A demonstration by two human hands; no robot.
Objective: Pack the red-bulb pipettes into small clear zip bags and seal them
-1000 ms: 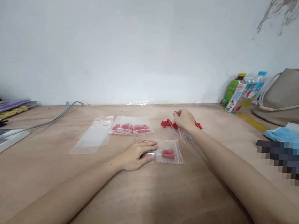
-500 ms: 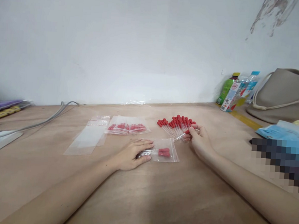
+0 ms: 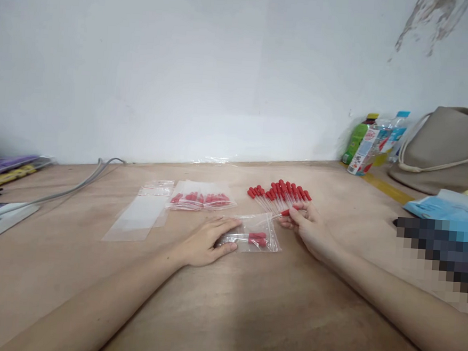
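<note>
My left hand [image 3: 213, 242] lies flat on a clear zip bag [image 3: 274, 244], thumb and fingers apart, pressing it to the table. Inside the bag are two droppers [image 3: 257, 238] with red rubber bulbs, their clear tubes partly under my fingers. Between the thumb and fingers of my right hand [image 3: 305, 223] is another dropper [image 3: 286, 213], pinched at its red bulb. Its clear tube points left into the bag's right end. Just behind my right hand lies a fanned pile of loose red-bulbed droppers [image 3: 280, 189].
Filled bags of red-bulbed droppers [image 3: 200, 199] lie behind my left hand, with flat plastic bags [image 3: 135, 216] to their left. A grey cable [image 3: 76, 186] crosses the left side. Bottles [image 3: 356, 144], a carton [image 3: 364, 152] and a grey bag [image 3: 448, 150] stand at the back right.
My right hand has moved left and toward me, and the dropper's tube has gone further into the bag's end. My left hand stays on the bag.
</note>
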